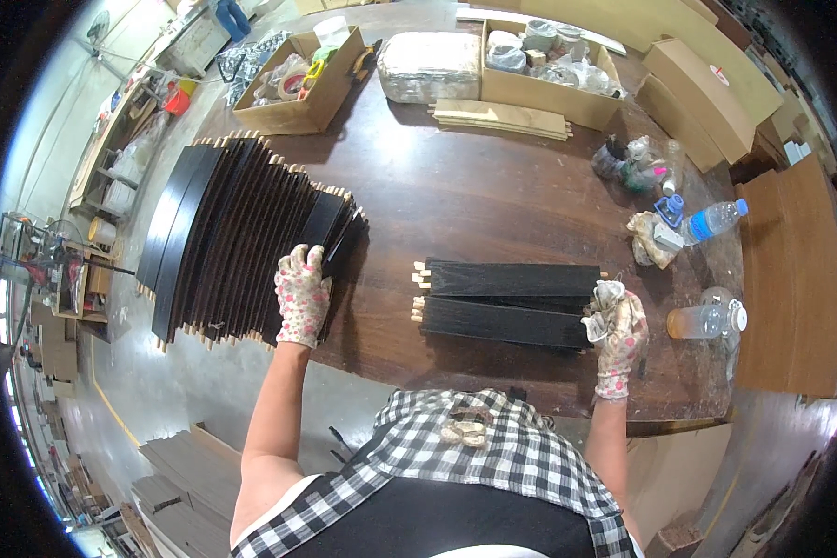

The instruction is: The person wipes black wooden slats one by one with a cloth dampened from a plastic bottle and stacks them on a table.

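A long row of black wooden slats [242, 223] with pale dowel ends leans closely packed along the left of the brown table. My left hand [303, 302], in a white glove with pink spots, grips a slat at the row's right end; its palm side is hidden. In front of me, several more black slats [507, 321] lie flat in a small stack, pale pegs poking out on their left. My right hand [623, 339], in a matching glove, is closed on a crumpled whitish rag [606, 312] at the right end of this stack.
A lidded bottle of amber liquid [702, 322] stands right of my right hand, with a water bottle [716, 220] and another crumpled cloth [653, 240] beyond. Along the far edge are a cardboard box [325, 110], a wrapped bundle [430, 67] and pale wood strips [502, 119].
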